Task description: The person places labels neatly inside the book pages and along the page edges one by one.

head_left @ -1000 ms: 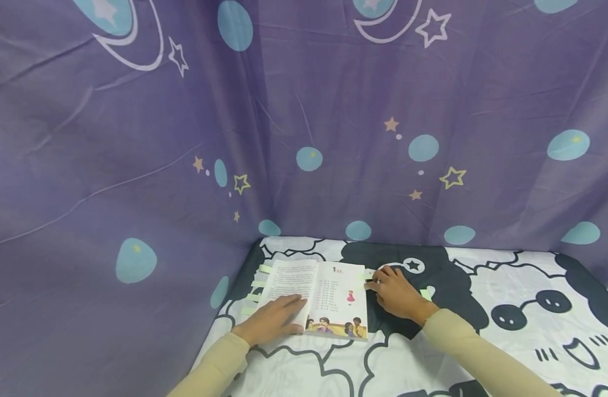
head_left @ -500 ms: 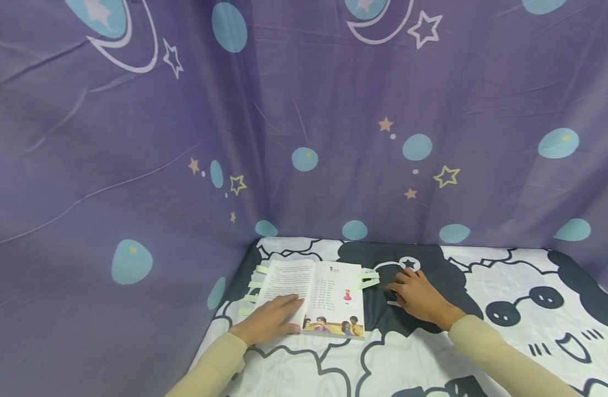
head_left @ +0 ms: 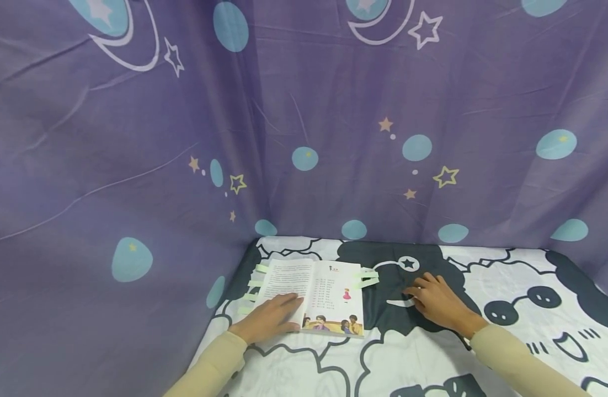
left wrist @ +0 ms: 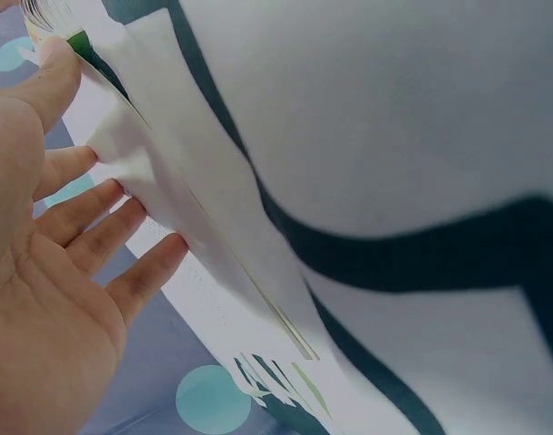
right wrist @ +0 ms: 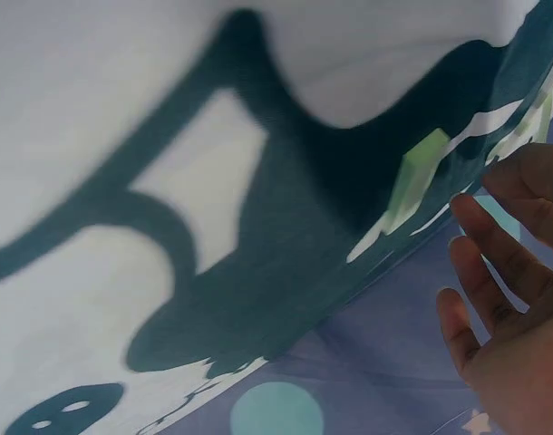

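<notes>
An open book [head_left: 329,303] lies on the patterned cloth, text on its left page and coloured drawings on its right. My left hand [head_left: 271,318] rests on the lower left page, fingers extended; the left wrist view shows its fingertips against the paper [left wrist: 159,195]. Pale green sticky tabs [head_left: 369,277] stick out from the right page's edge, others [head_left: 254,284] from the left side. My right hand [head_left: 443,303] hovers or rests right of the book, fingers loosely bent, nothing seen in them. Near it in the right wrist view is a pale green sticky-note pad [right wrist: 415,183], hidden from the head view.
A white cloth [head_left: 299,369] with black cartoon outlines covers the surface under the book. Behind and to the left hangs a purple curtain [head_left: 334,193] printed with moons, stars and blue spots.
The right hand has moved from the tabs at the book's right edge rightward across the dark patch of cloth, uncovering those tabs. The left hand has stayed on the page.
</notes>
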Action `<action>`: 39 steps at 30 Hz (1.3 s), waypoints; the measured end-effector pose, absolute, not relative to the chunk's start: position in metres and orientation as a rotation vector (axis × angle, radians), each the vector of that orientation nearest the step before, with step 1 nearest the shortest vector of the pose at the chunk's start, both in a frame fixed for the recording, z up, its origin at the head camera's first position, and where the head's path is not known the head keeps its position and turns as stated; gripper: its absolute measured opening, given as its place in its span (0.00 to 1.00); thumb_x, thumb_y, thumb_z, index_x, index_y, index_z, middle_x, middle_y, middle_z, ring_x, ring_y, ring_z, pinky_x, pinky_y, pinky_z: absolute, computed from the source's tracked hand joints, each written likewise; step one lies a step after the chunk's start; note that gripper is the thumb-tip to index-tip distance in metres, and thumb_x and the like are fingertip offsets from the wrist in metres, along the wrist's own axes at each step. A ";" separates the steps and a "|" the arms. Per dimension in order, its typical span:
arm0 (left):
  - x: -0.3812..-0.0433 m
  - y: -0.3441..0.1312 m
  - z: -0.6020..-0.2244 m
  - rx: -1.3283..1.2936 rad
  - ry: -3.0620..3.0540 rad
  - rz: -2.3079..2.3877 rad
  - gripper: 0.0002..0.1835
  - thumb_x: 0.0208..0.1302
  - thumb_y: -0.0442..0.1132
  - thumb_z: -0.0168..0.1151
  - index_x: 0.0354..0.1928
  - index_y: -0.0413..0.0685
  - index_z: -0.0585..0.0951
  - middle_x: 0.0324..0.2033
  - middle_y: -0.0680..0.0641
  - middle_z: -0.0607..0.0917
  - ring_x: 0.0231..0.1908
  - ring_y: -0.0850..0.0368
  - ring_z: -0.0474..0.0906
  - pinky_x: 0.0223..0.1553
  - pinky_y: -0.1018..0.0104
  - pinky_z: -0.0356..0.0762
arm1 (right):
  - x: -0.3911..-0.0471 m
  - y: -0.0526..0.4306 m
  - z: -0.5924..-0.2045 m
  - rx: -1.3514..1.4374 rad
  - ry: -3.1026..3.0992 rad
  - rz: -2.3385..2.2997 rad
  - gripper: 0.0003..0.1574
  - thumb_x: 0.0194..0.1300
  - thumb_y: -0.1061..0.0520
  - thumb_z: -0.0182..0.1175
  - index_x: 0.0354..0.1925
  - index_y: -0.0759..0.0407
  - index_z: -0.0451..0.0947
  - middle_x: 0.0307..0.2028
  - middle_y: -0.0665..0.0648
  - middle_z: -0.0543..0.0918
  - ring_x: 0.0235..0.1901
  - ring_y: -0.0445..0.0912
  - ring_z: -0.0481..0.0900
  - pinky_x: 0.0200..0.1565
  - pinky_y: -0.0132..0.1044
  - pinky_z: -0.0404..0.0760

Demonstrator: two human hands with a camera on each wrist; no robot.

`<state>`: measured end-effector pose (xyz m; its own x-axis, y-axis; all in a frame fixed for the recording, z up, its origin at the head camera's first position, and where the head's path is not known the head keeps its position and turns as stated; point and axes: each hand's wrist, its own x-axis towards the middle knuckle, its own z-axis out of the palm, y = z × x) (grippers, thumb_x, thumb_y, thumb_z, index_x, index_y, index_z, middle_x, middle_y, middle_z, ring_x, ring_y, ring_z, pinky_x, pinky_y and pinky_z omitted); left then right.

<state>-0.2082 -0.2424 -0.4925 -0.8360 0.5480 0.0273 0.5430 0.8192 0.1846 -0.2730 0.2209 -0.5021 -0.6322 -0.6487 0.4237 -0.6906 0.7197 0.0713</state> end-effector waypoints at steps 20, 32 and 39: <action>-0.206 -0.242 -0.490 0.894 2.963 0.303 0.38 0.73 0.59 0.60 0.76 0.45 0.67 0.74 0.38 0.67 0.73 0.41 0.64 0.72 0.42 0.65 | -0.264 0.250 -0.503 1.033 -2.618 0.127 0.18 0.52 0.48 0.80 0.39 0.54 0.91 0.40 0.49 0.85 0.41 0.48 0.77 0.35 0.41 0.74; -0.207 -0.243 -0.491 0.902 2.969 0.312 0.38 0.73 0.58 0.60 0.76 0.44 0.68 0.74 0.38 0.67 0.73 0.41 0.64 0.72 0.42 0.65 | -0.271 0.257 -0.503 1.107 -2.593 0.217 0.15 0.51 0.54 0.80 0.40 0.53 0.91 0.40 0.48 0.86 0.40 0.47 0.81 0.35 0.42 0.75; -0.207 -0.242 -0.491 0.899 2.973 0.319 0.38 0.73 0.58 0.60 0.76 0.44 0.68 0.74 0.38 0.67 0.73 0.40 0.64 0.72 0.42 0.65 | -0.274 0.257 -0.504 1.158 -2.531 0.229 0.09 0.55 0.63 0.77 0.37 0.55 0.92 0.38 0.49 0.86 0.38 0.46 0.82 0.34 0.44 0.82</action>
